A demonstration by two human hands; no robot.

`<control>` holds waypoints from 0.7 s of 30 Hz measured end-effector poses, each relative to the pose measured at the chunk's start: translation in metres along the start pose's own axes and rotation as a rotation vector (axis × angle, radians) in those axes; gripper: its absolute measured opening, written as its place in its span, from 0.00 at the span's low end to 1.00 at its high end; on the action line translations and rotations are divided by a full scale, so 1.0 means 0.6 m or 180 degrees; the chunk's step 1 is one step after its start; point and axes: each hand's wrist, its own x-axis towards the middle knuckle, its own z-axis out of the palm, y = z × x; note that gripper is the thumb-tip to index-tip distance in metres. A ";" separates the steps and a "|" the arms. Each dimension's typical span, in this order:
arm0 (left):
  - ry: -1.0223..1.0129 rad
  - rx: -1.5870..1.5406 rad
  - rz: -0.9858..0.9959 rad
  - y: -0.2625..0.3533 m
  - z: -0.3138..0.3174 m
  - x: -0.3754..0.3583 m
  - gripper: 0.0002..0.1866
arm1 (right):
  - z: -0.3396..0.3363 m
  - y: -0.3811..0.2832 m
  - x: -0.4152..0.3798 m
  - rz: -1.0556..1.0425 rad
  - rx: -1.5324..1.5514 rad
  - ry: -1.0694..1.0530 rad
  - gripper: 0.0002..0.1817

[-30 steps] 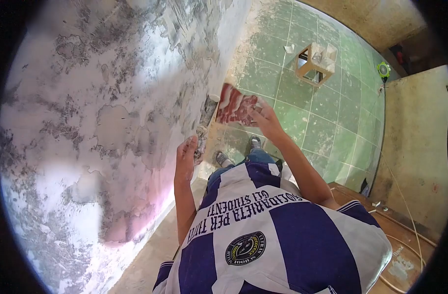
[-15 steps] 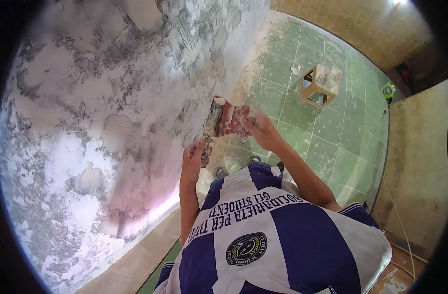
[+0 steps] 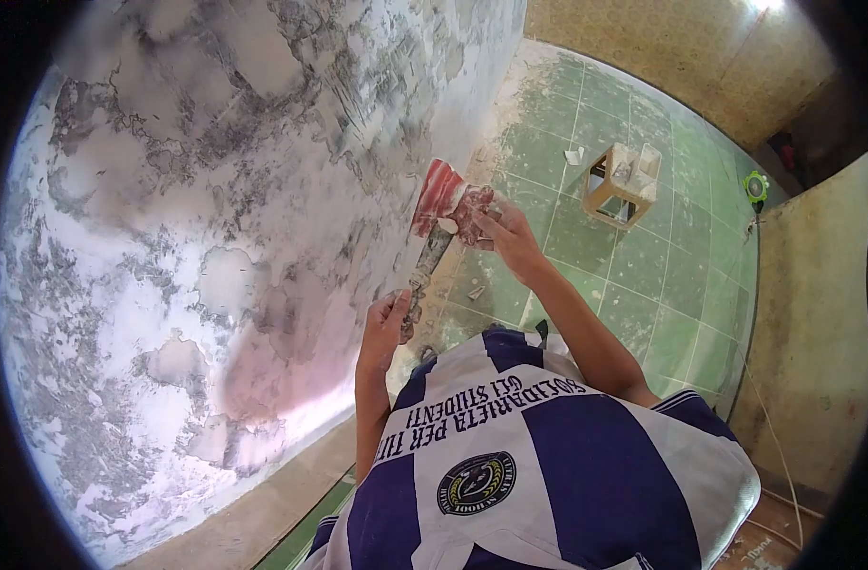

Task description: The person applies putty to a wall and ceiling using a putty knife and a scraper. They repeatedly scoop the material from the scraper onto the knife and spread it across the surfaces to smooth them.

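My left hand (image 3: 388, 323) is closed around the handle of a putty knife (image 3: 428, 263), whose dark blade points up and away from me. A pale lump of putty (image 3: 448, 226) sits at the blade's tip, against the lower part of a red putty spreader (image 3: 438, 198). The spreader is streaked with white, and my right hand (image 3: 506, 233) grips it at its right end. Both tools are in front of the patchy grey and white wall (image 3: 291, 180), with the spreader's left edge overlapping it in this view.
A small stool (image 3: 622, 195) smeared with white stands on the green tiled floor (image 3: 586, 242), beside a white scrap (image 3: 574, 155). Splatters mark the tiles. At the far right are a round green object (image 3: 756, 187), a tan panel (image 3: 804, 313) and a thin cable (image 3: 781, 427).
The red spreader has turned and swung up and left, its broad face now beyond the knife tip. The putty knife has tilted to the right, and my left hand has shifted slightly right.
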 end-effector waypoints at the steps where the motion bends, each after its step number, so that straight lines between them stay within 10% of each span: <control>1: 0.0014 -0.0001 -0.0002 0.001 0.003 0.001 0.17 | 0.001 -0.004 0.001 0.0075 -0.0228 -0.0045 0.20; 12: 0.0573 0.0013 0.0620 -0.011 0.013 0.035 0.12 | -0.004 0.032 -0.052 -0.0087 -0.2202 -0.0926 0.19; 21: 0.0707 0.1833 0.1515 -0.045 -0.043 0.055 0.16 | -0.057 0.038 -0.042 0.1597 0.0954 -0.0560 0.17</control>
